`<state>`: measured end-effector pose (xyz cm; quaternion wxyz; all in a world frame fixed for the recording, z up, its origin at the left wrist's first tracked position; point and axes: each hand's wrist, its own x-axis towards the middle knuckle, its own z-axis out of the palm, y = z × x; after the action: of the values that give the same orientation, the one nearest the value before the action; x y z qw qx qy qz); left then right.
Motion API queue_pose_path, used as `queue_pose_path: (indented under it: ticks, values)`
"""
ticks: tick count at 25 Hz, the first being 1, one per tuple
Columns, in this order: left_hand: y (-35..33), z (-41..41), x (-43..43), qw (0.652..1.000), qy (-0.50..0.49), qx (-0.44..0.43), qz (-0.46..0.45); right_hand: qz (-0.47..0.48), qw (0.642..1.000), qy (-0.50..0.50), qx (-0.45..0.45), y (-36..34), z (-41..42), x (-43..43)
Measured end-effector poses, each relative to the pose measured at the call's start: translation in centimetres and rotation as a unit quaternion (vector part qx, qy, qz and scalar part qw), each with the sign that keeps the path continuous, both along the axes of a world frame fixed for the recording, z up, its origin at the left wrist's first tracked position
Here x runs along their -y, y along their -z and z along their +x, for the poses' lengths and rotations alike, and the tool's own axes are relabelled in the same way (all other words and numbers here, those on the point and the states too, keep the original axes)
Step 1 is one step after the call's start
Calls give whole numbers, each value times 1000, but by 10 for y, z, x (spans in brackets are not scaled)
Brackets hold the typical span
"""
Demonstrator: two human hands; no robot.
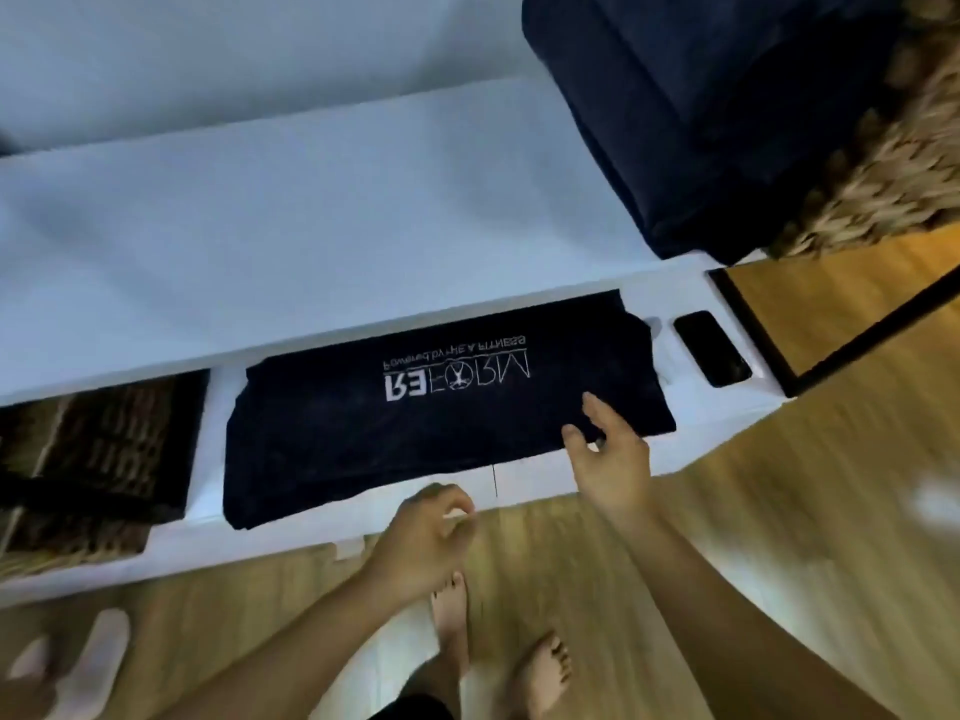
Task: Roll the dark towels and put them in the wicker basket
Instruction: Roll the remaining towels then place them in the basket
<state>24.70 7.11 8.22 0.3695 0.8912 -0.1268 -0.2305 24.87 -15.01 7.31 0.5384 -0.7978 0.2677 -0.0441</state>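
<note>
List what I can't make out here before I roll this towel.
All head view.
Wicker basket: cut off by the left edge, white ledge overhangs it; contents hidden.
Dark towel pile: cut off by the top edge; count unclear.
Right hand at the flat towel's near edge: blurred; grip unclear.
Left hand: curled fingers blurred; holding anything unclear.

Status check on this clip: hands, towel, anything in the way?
Right hand open over towel, near right corner. Left hand loosely curled, off it. Towel flat, unrolled. Phone beside it, not touching.
</note>
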Motion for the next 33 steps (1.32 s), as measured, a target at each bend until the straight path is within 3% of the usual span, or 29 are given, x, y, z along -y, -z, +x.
queue_pose_path:
  ticks: [1,2,4,6,8,12,17,22,27,30,33]
  values:
    - [22,-2,-22,991,-99,-91,6,31,998,13,-48,21,1,2]
    - [41,-2,-43,959,-217,-184,-17,80,992,35,-92,40,5,7]
    - [66,6,-82,836,-428,-325,-110,244,950,111,-160,71,14,18]
    - [95,23,-113,734,-541,-363,-192,353,894,194,-194,95,29,29]
    - [120,44,-132,687,-597,-342,-235,335,887,235,-216,118,46,38]
    - [145,69,-119,656,-602,-340,-302,325,881,265,-221,142,67,45]
    - [152,72,-70,611,-581,-394,-365,378,833,337,-222,157,75,56]
    - [150,79,-30,589,-573,-412,-394,416,816,369,-156,144,74,62]
    - [137,103,-41,552,-648,-317,-418,485,789,359,-117,129,86,73]
    - [134,114,-65,521,-687,-292,-413,461,807,337,-153,120,98,74]
    - [133,120,-76,508,-700,-301,-402,494,798,336,-75,105,96,80]
